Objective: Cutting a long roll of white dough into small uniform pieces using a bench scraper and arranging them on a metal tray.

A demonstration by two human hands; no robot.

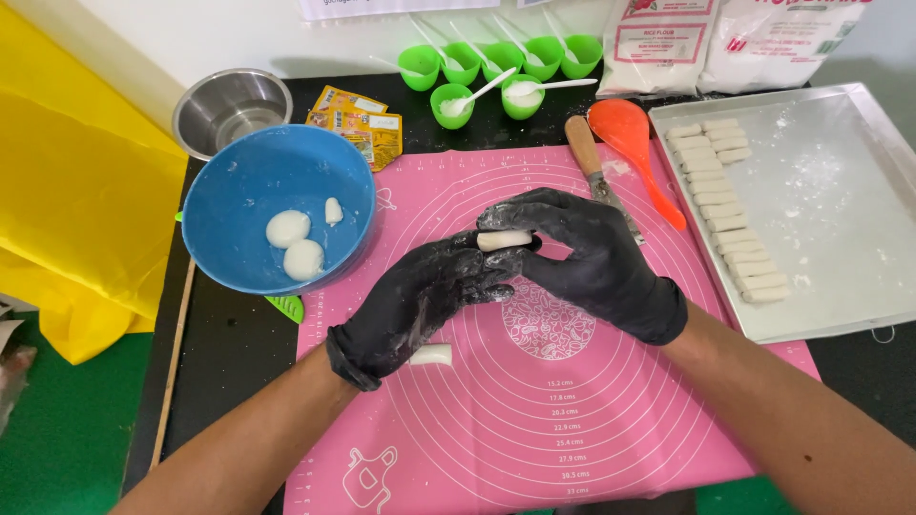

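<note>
Between two black-gloved hands, above the middle of a pink silicone baking mat (pixel 572 410), a short white dough stick (pixel 504 240) lies pinched at both ends, its long axis running left to right across the person's body. The right hand (pixel 592 262) arches over it from the far side, fingers curled down on the stick's right end; the left hand (pixel 429 300) comes up from below and closes its fingertips on the left end. Both hands are closed on the dough, flour dusting the gloves. Neither hand is clearly nearer: the stick sits at the meeting point of the two.

Just below the left wrist, a second, shorter dough piece (pixel 430 355) rests on the mat, apart from the glove. To the left, a blue bowl (pixel 239 181) holds two round dough lumps (pixel 295 244) and a small scrap. To the right, well apart from the hands, a metal tray (pixel 840 229) carries a column of finished sticks (pixel 730 215) lying crosswise, parallel to the one in hand. An orange spatula (pixel 634 153) and a wooden-handled scraper (pixel 590 157) lie between mat and tray.
</note>
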